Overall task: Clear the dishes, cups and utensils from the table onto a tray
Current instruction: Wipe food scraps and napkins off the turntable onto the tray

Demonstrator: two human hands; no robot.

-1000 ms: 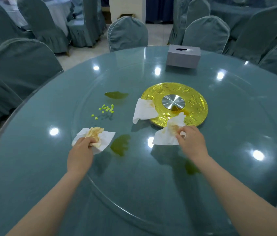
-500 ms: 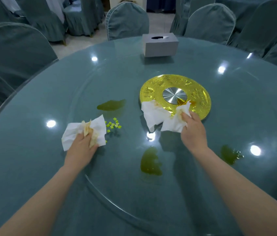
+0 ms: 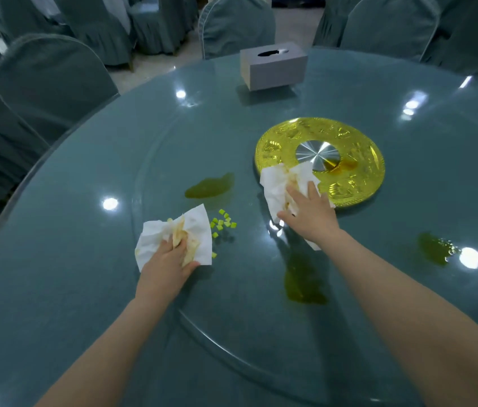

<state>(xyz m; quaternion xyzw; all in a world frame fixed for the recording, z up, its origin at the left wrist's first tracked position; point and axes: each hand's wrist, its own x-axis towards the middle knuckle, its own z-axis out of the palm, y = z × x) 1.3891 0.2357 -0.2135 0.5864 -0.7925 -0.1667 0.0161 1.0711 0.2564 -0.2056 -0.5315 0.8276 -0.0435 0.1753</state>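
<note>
Step in hand, as a judgement: wiping spills off the table (image 3: 55,289), not loading dishes; no dishes, cups, utensils or tray are in view, so the task's things are either cleared or out of frame.

To do it well: the biggest green puddle (image 3: 302,284) near the person gets a dry part of a napkin, dragged inward so it doesn't smear across the glass turntable (image 3: 158,160). The far green puddle (image 3: 210,186) and right puddle (image 3: 434,252) follow. The green cubes (image 3: 222,224) get scooped into the tissue, not pushed.

Left hand (image 3: 167,265) grip is curled, clamped on a stained napkin (image 3: 173,237) on the glass. Right hand (image 3: 311,212) lies flat with fingers spread, pressing a second soiled napkin (image 3: 281,186) at the edge of the gold disc (image 3: 358,183), which has a brown smear by its steel hub (image 3: 317,155).

Table is round, teal, glossy with lamp reflections. Grey tissue box (image 3: 273,66) sits at the far side. Covered chairs (image 3: 53,83) ring the table; more behind.
</note>
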